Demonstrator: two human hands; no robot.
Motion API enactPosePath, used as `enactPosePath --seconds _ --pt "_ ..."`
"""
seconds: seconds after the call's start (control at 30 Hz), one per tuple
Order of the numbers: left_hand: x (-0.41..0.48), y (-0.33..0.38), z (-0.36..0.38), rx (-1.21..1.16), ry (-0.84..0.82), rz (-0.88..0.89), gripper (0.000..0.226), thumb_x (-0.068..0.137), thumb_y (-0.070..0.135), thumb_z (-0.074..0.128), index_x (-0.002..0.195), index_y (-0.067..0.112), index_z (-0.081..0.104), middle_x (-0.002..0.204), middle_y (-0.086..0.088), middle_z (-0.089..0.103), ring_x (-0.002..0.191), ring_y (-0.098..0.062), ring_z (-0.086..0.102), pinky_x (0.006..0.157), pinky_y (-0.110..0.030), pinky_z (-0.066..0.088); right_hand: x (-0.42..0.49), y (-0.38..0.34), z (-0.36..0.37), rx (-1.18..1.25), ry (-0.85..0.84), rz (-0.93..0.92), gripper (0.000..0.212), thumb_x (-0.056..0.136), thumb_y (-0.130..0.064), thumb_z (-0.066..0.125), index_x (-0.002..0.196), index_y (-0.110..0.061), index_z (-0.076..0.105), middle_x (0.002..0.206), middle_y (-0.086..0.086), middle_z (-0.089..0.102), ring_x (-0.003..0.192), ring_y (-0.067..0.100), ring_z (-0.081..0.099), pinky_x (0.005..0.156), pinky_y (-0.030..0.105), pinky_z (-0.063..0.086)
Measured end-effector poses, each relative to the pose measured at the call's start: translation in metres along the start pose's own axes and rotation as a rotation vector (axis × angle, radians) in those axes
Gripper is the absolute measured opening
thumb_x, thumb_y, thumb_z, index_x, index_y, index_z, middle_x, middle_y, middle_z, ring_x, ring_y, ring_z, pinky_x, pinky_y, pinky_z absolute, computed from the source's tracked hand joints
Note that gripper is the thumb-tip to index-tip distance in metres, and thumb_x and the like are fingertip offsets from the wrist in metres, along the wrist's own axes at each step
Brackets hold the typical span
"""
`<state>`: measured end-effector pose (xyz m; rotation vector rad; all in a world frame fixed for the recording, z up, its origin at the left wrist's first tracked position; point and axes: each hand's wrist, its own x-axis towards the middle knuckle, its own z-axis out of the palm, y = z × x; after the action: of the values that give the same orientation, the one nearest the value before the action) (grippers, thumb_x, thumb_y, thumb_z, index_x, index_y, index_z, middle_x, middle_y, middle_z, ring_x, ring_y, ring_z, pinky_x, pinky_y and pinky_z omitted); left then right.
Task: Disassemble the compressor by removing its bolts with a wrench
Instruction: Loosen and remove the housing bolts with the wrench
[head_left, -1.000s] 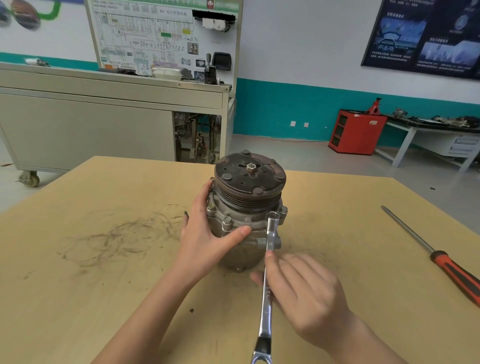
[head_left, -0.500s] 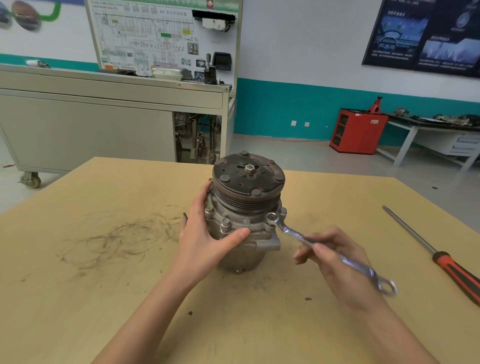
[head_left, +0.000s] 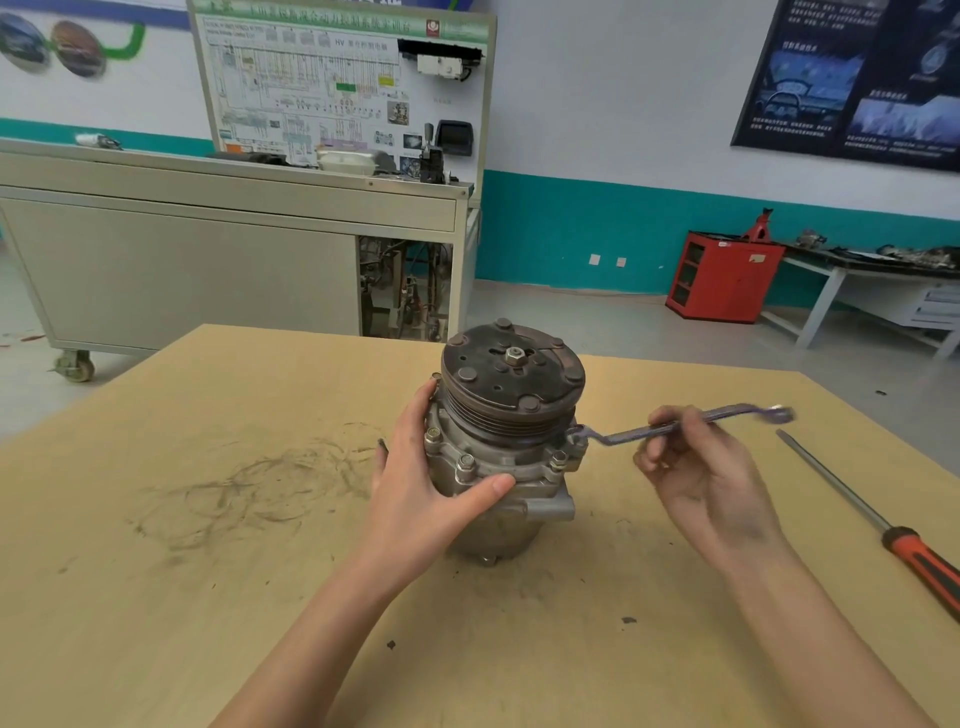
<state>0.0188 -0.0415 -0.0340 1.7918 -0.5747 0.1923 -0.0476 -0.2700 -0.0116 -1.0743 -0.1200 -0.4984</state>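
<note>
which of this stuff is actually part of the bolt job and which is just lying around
In the job:
compressor, held by the left hand
bolts on its flange
wrench, one end at a flange bolt, pinched by the right hand

Lying about:
screwdriver on the table
red cabinet and cart behind

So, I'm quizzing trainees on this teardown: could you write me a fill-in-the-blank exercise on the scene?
The left hand steadies the ____.
The right hand holds a ____ by its shank.
The screwdriver lies on the table at the person's ____ side.
Missing: compressor; wrench; right.
</note>
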Motion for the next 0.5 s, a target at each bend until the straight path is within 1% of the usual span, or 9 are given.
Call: enactPosePath --seconds 0.03,0.1,0.17,0.2,0.27,0.3,0.33,0.4,0.5 --pt "0.0 0.0 0.0 0.0 -0.001 -0.001 0.09 0.054 0.073 0.065 0.127 0.064 0.014 0.136 0.037 0.031 0.138 -0.007 0.034 0.118 -0.052 0.02 -0.008 -0.009 0.005 -0.153 -0.009 -0.116 0.026 0.088 -0.023 0.053 0.078 -0.012 0.074 0.066 0.003 0.062 0.062 0.016 0.054 0.059 0.022 0.047" --pt "0.0 0.0 0.0 0.001 -0.004 -0.002 0.088 0.053 0.073 0.065 0.125 0.066 0.014 0.134 0.039 0.03 0.138 -0.007 0.035 0.118 -0.053 0.021 -0.027 -0.028 0.018 -0.53 -0.028 -0.382 0.024 0.096 -0.023 0.05 0.088 -0.019 0.073 0.072 -0.001 0.064 0.069 0.015 0.058 0.067 0.02 0.048" --pt "0.0 0.0 0.0 0.003 -0.004 -0.003 0.088 0.053 0.074 0.064 0.124 0.067 0.012 0.137 0.033 0.033 0.138 -0.008 0.035 0.118 -0.053 0.021 -0.045 -0.042 0.033 -0.873 -0.092 -0.64 0.021 0.097 -0.022 0.046 0.1 -0.019 0.067 0.083 -0.005 0.065 0.08 0.012 0.062 0.076 0.019 0.048" --pt "0.0 0.0 0.0 0.004 -0.002 -0.002 0.088 0.054 0.074 0.064 0.124 0.067 0.012 0.138 0.031 0.033 0.138 -0.007 0.034 0.118 -0.053 0.021 -0.053 -0.046 0.04 -1.038 -0.135 -0.763 0.022 0.096 -0.02 0.046 0.107 -0.015 0.065 0.09 -0.001 0.066 0.086 0.015 0.062 0.08 0.021 0.048" --pt "0.0 -0.001 0.0 -0.001 0.005 0.0 0.089 0.054 0.073 0.064 0.127 0.065 0.012 0.14 0.029 0.034 0.139 -0.007 0.034 0.118 -0.053 0.02 -0.063 -0.045 0.051 -1.388 -0.178 -1.013 0.026 0.095 -0.012 0.049 0.113 0.0 0.062 0.103 0.016 0.067 0.094 0.025 0.063 0.085 0.027 0.049" --pt "-0.001 -0.001 0.0 -0.007 0.008 0.002 0.091 0.054 0.073 0.064 0.129 0.062 0.013 0.142 0.026 0.035 0.139 -0.007 0.034 0.118 -0.053 0.02 -0.067 -0.041 0.054 -1.527 -0.199 -1.109 0.026 0.095 -0.01 0.049 0.114 0.004 0.06 0.11 0.025 0.064 0.096 0.03 0.064 0.084 0.031 0.052" --pt "-0.001 -0.001 0.0 -0.012 0.01 0.004 0.094 0.054 0.073 0.065 0.132 0.059 0.014 0.144 0.022 0.037 0.138 -0.007 0.035 0.118 -0.053 0.021 -0.07 -0.036 0.056 -1.614 -0.224 -1.169 0.025 0.097 -0.009 0.048 0.114 0.005 0.059 0.114 0.031 0.061 0.097 0.032 0.066 0.081 0.034 0.055" --pt "-0.001 -0.001 0.001 -0.013 0.012 0.005 0.097 0.055 0.072 0.065 0.136 0.054 0.015 0.146 0.019 0.038 0.138 -0.007 0.036 0.117 -0.053 0.021 -0.074 -0.028 0.06 -1.676 -0.271 -1.218 0.028 0.099 -0.011 0.045 0.106 0.007 0.065 0.116 0.033 0.058 0.092 0.031 0.069 0.071 0.034 0.058" --pt "0.0 0.0 0.0 -0.012 0.009 0.011 0.09 0.055 0.072 0.065 0.13 0.061 0.016 0.141 0.029 0.036 0.137 -0.004 0.035 0.118 -0.053 0.021 -0.077 -0.02 0.063 -1.716 -0.33 -1.209 0.038 0.101 -0.013 0.039 0.094 0.005 0.072 0.107 0.026 0.066 0.085 0.028 0.07 0.064 0.032 0.057"
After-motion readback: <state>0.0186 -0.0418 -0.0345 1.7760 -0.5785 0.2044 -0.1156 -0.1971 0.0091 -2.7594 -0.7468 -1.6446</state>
